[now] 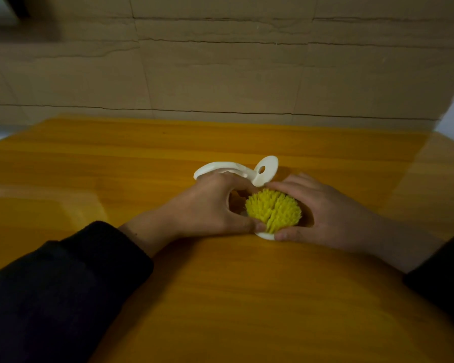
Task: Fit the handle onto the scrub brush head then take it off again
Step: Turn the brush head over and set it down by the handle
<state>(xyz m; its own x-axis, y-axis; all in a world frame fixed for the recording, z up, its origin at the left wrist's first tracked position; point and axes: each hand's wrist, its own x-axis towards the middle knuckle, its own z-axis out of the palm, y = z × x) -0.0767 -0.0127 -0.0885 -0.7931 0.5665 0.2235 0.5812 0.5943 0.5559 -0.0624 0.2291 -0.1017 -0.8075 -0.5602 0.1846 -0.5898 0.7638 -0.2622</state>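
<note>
A wall of flattened brown cardboard sheets [220,61] stands behind a glossy orange-yellow wooden table [220,297], which fills the lower part of the view. 2 forearms in black sleeves [63,284] reach in from the near edge and meet near the table's middle.

The left hand [207,205] curls around the left side of the round scrub brush head with yellow bristles [274,209], its thumb pressed at the near rim and its fingers wrapped over the far side, where they also cover part of the white plastic loop handle [236,169]. The right hand [322,213] cups the brush head from the right, thumb at the near rim, fingertips at the far edge (both hands are grasping, not clenched).

The brush head sits bristles-up on the table, its white base [265,235] showing at the near side. The handle's flat round end with 1 small hole [262,169] tilts up just behind the bristles. No writing or brand can be read.
</note>
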